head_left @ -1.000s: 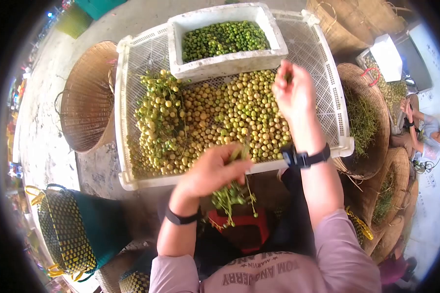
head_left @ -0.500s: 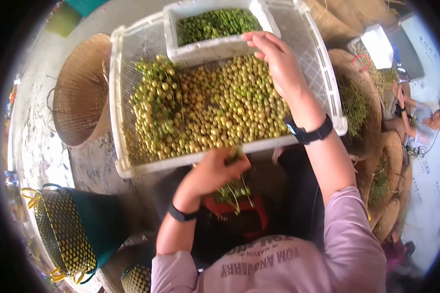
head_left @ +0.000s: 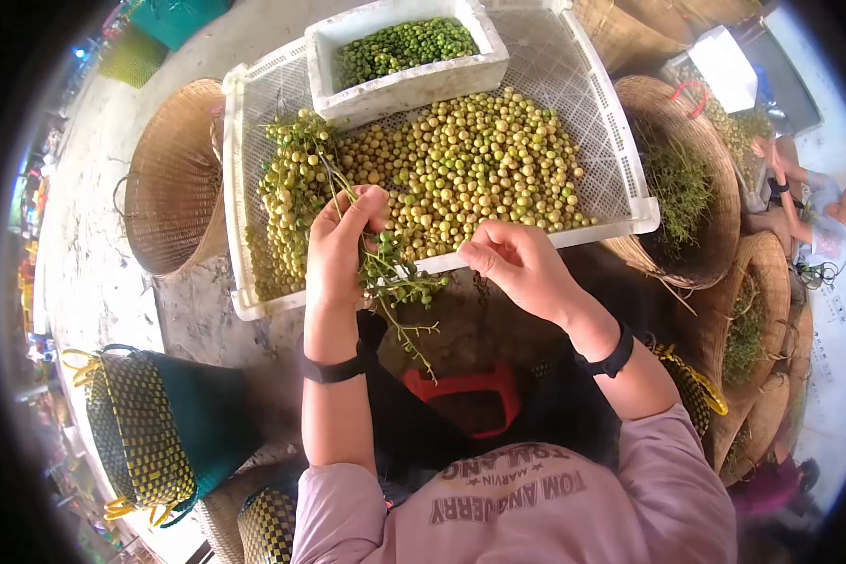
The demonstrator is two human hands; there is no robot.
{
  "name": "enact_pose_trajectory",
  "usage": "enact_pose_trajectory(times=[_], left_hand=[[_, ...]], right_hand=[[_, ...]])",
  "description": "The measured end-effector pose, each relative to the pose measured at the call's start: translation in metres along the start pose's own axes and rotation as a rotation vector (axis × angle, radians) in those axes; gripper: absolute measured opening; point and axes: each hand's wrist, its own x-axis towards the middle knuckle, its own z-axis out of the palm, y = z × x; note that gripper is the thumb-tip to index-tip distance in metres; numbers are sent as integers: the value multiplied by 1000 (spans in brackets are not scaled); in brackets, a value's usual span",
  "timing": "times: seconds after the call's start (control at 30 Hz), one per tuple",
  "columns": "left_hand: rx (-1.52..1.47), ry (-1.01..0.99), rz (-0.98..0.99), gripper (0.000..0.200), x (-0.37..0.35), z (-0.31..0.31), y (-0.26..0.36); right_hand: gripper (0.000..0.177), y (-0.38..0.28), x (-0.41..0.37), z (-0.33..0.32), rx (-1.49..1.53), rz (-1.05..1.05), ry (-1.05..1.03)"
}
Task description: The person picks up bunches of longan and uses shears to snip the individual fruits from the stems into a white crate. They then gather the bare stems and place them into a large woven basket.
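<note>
My left hand [head_left: 341,246] is closed around the stem of a sprig with small green fruits [head_left: 392,273], which hangs over the near rim of a white mesh tray [head_left: 592,232]. To its right, my right hand [head_left: 526,271] has thumb and fingers pinched together; whether anything is between them is hidden. Loose yellow-green round fruits [head_left: 484,160] cover much of the tray. A heap of fruits still on stems [head_left: 296,174] lies at the tray's left side. At the far side stands a white foam box [head_left: 414,89] holding small dark green fruits [head_left: 404,47].
A wicker basket [head_left: 171,183] stands left of the tray. At lower left is a yellow-and-black woven basket [head_left: 136,437] with green cloth. A red stool [head_left: 479,383] is below my hands. Baskets with stems [head_left: 677,193] line the right, where another person [head_left: 822,221] sits.
My left hand has moved up and left over the tray edge with the sprig. My right hand has come down from beside the foam box to the tray's near edge.
</note>
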Motion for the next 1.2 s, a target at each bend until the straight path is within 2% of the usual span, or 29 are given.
enact_pose_trajectory(times=[0.13,0.17,0.2,0.37,0.43,0.5,0.57,0.63,0.8,0.93,1.03,1.1,1.17,1.2], left_hand=[[-32,70,20,23,17,9,-2],[-50,105,1,25,23,9,-2],[-73,79,7,29,33,8,-7],[-251,165,-50,25,78,4,-32],[-275,178,-121,23,84,5,-35],[-262,217,-140,22,91,4,-40],[-305,226,-173,23,96,4,-44],[-273,242,-176,22,98,7,-46],[-263,249,-175,20,99,11,-49],[-286,306,-203,20,104,6,-49],[-361,330,-182,22,107,3,-52],[-347,320,-134,22,108,4,-54],[-404,288,-147,20,110,4,-56],[-468,259,-153,18,111,6,-55]], right_hand=[[24,11,18,3,-4,-154,134],[23,13,25,-3,42,-160,106],[23,15,32,-4,139,-164,137],[20,33,73,-9,663,-149,204],[16,41,84,-11,788,-14,100],[19,48,87,-8,797,108,-22],[32,50,88,-2,534,165,-54],[40,51,92,8,221,104,30],[25,56,98,12,347,59,69],[23,56,98,12,386,20,32],[23,60,97,13,276,-31,94],[26,60,97,13,-10,-18,166],[28,64,96,13,94,-36,172],[28,62,95,8,356,33,86]])
